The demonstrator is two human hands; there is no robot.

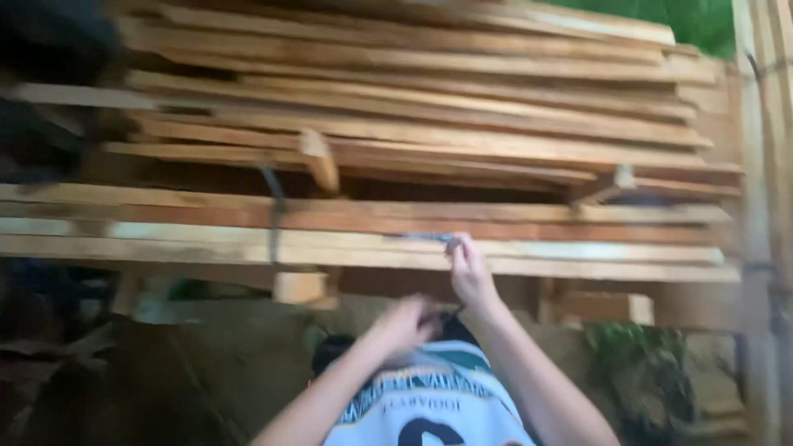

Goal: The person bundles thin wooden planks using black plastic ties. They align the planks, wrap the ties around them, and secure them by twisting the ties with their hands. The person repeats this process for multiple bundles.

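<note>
A tall stack of rough wooden planks (413, 124) fills the upper two thirds of the frame, the boards lying lengthwise and a little uneven, with short wooden blocks (318, 158) wedged between layers near the centre. The right hand (469, 272), just right of centre, is raised to the front edge of one of the lower planks (248, 246) and pinches a thin grey strip (429, 239) that lies along that edge – it looks like a tape or a flat metal blade, too blurred to tell which. The left hand (405, 325) sits lower and slightly left of the right one, close to it but not touching; motion blur smears it, so whether its fingers are curled on anything cannot be told. Both forearms rise from the bottom of the frame, over a white shirt (429, 409) with green trim and dark print. A dark strap (273, 215) hangs across the planks left of centre. At the right edge stands a pale wooden post (756, 206), with green leaves (698, 21) in the upper right corner.
</note>
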